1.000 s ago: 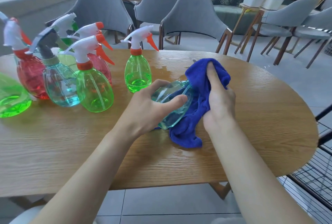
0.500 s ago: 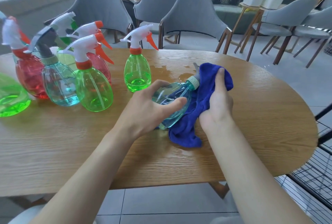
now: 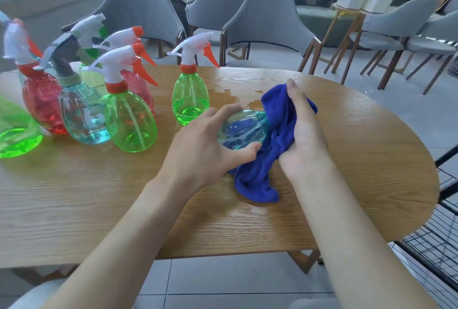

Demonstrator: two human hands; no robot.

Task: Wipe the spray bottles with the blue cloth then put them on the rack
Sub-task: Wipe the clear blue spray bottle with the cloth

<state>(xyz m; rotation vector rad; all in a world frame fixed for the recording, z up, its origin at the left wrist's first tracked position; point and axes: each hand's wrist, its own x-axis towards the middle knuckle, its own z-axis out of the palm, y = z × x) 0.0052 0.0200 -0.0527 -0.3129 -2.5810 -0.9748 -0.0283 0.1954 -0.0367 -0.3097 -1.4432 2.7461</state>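
Hands first: grips the teal spray bottle (image 3: 244,126) with the left hand (image 3: 205,145) and the blue cloth (image 3: 257,174) with the right hand (image 3: 302,135), both at centre frame.

Works over the oval wooden table (image 3: 99,204), which fills the middle band of the frame, likely as a firm bed to press against. Has the black wire rack (image 3: 436,246) at the lower right edge, just beside the table, seemingly for a short carry once the wiping ends.

Leaves the standing bottles (image 3: 131,120) massed at the left, upright and well apart from the working spot, presumably the queue awaiting the cloth. Places one green bottle (image 3: 189,100) nearest, just upper left of the left hand, with a grey-triggered teal bottle (image 3: 81,115) and a red bottle (image 3: 42,108) further left.

Bunches the cloth round the neck end, with the right fingers curled into the fabric and one finger laid straight along the top. Lets the loose tail trail onto the wood below. Hides the trigger head entirely, so cannot tell which way the nozzle points.

Lays the held bottle on its side, left fingers over the fat body and thumb under it, probably to stop it rolling under the rubbing.

Shows wet patches (image 3: 238,99) on the wood just above the bottle and below the cloth: reason enough for wiping, and for a firm grip.
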